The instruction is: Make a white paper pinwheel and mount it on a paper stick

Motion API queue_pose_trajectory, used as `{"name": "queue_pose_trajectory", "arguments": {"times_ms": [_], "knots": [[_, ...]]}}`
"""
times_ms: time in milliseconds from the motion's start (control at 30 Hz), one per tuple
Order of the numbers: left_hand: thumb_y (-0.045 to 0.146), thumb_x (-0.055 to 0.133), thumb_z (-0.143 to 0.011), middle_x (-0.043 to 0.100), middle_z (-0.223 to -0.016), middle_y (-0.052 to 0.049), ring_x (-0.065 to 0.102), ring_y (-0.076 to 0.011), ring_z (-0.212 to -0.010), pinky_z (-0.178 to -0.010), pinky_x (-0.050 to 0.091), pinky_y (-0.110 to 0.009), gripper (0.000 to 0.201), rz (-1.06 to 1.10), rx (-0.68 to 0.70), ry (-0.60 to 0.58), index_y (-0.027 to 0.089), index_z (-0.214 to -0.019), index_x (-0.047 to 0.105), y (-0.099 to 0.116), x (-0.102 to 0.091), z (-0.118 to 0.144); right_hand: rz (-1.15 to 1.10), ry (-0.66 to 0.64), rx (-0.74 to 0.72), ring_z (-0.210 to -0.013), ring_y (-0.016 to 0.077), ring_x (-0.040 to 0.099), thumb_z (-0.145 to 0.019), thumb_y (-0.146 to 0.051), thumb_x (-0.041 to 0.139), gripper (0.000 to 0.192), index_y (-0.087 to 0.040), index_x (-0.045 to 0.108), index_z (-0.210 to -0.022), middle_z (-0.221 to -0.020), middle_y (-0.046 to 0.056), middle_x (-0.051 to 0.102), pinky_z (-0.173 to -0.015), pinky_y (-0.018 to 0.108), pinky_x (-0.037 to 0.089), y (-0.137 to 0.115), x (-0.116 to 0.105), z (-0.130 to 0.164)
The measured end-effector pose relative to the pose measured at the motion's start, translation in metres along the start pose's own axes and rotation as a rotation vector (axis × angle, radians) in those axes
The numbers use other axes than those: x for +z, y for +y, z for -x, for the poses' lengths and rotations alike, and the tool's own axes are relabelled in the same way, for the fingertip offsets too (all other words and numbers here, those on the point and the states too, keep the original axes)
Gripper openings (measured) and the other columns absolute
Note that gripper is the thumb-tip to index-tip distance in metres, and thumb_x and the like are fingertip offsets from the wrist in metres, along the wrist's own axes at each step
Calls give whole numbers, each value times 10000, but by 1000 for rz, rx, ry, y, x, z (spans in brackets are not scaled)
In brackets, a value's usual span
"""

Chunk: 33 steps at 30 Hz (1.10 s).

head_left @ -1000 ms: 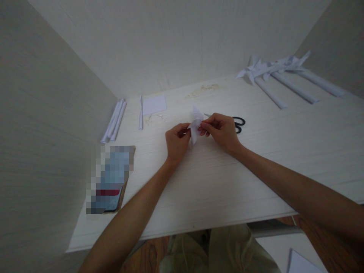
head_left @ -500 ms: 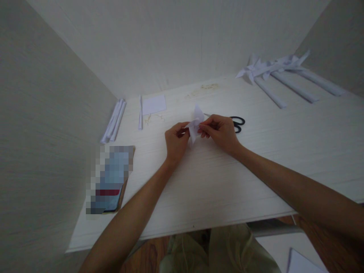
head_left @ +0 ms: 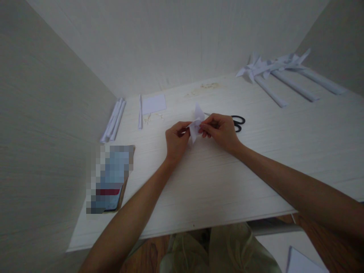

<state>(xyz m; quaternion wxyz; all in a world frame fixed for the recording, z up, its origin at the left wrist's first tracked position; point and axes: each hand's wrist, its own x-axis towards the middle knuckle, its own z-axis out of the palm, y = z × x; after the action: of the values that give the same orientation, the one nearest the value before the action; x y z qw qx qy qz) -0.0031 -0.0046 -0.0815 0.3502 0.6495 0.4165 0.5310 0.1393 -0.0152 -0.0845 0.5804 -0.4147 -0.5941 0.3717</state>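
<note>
A small white paper pinwheel (head_left: 195,127) is held up between both hands over the middle of the table. My left hand (head_left: 178,138) grips its left side, fingers partly behind the paper. The fingertips of my right hand (head_left: 220,129) pinch the pinwheel near its centre; whether they hold anything small there is hidden. Scissors (head_left: 239,120) with black handles lie just beyond my right hand, partly covered by it.
Finished-looking paper pinwheels on sticks (head_left: 295,86) lie at the back right. Rolled paper sticks (head_left: 113,120), a single thin roll (head_left: 140,112) and a paper square (head_left: 154,104) lie on the left. A phone (head_left: 113,178), partly blurred, rests near the left wall.
Hardly anything differs. Both hands keep their hold on the pinwheel, with only a very slight shift of the fingers and the view.
</note>
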Motion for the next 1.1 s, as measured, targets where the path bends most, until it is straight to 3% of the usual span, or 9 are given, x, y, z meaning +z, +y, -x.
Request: {"name": "queue_pose_trajectory", "arguments": {"times_ms": [1100], "knots": [[77, 546, -663, 664, -725, -10, 607, -107, -661, -562, 479, -190, 187, -42, 41, -16, 196, -705, 684, 0, -2, 0, -42, -15, 35, -394, 71, 517, -677, -261, 634, 176, -154, 532, -582, -502, -10, 601, -377, 194, 406, 1, 0, -2]]}}
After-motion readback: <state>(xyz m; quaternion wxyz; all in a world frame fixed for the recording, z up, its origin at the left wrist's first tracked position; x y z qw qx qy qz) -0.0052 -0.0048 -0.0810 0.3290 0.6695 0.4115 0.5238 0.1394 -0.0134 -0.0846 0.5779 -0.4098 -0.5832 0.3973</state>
